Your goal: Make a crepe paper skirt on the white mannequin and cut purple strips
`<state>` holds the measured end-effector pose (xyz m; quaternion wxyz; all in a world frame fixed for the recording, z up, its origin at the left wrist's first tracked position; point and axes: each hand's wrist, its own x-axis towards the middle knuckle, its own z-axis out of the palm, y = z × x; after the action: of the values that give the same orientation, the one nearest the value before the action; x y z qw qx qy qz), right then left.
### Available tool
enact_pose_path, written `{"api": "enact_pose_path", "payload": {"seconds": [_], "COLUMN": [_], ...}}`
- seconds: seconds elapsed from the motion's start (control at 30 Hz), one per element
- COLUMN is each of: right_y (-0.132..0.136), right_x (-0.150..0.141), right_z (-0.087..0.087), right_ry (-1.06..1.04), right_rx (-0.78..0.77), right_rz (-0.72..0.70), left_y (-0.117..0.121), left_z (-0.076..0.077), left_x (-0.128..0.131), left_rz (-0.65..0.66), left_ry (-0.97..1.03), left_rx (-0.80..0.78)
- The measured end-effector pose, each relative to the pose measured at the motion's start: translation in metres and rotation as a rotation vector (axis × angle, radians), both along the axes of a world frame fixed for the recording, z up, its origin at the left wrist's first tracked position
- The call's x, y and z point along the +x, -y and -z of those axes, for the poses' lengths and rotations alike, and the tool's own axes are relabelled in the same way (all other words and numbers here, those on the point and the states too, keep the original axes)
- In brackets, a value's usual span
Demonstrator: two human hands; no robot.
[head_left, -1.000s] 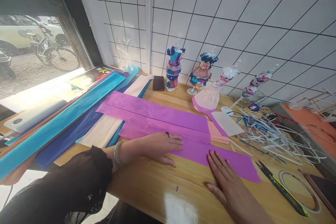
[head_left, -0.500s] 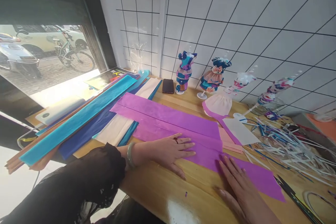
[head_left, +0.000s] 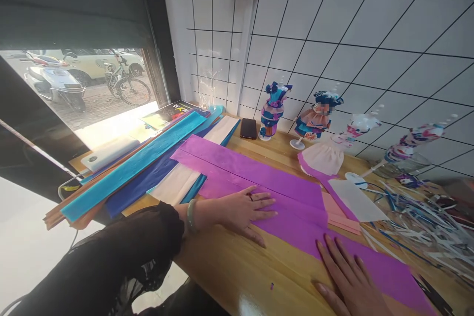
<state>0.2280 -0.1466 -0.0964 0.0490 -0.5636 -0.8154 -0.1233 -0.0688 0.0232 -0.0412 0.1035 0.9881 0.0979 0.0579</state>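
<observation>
Long purple sheets of thin, paper-like material (head_left: 289, 182) lie overlapped across the wooden table, with a dark crease line running along them. My left hand (head_left: 240, 212) presses flat on the lower purple piece, fingers spread and thumb over bare wood. A pale green bangle circles that wrist. Further right, my right hand (head_left: 348, 271) rests palm down on the right part of the purple strip, fingers stretched out and thumb on the wood. Neither hand grasps anything. Dark-bladed scissors (head_left: 433, 294) lie beside the strip's right end, partly cut off by the frame.
Blue, brown and cream strips (head_left: 137, 165) lie stacked at the left. A phone (head_left: 248, 128) sits at the back near several dressed doll-like figures (head_left: 273, 108). A white sheet (head_left: 357, 200) and a heap of thin ribbons (head_left: 425, 237) cover the right side.
The view has shifted, so the table and figures appear lower and further right. Both hands stay flat on the purple sheets, with no clear movement over them.
</observation>
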Motion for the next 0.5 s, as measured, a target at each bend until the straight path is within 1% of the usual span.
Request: {"api": "enact_pose_path", "payload": {"seconds": [0.2,0.37,0.5], "right_y": [0.003,0.008,0.015], "right_x": [-0.004,0.017,0.034], "right_z": [-0.002,0.000,0.004], "right_ry": [-0.041,-0.051,-0.061], "right_rx": [-0.056,-0.061,-0.047], "right_rz": [0.069,0.163,0.196], "left_y": [-0.004,-0.006,-0.005], "left_z": [0.001,0.005,0.005], "left_x": [-0.016,-0.020,-0.019], "left_rz": [-0.075,-0.100,-0.106], "left_ry": [0.005,-0.006,-0.004], "left_rx": [0.021,0.014,0.019]}}
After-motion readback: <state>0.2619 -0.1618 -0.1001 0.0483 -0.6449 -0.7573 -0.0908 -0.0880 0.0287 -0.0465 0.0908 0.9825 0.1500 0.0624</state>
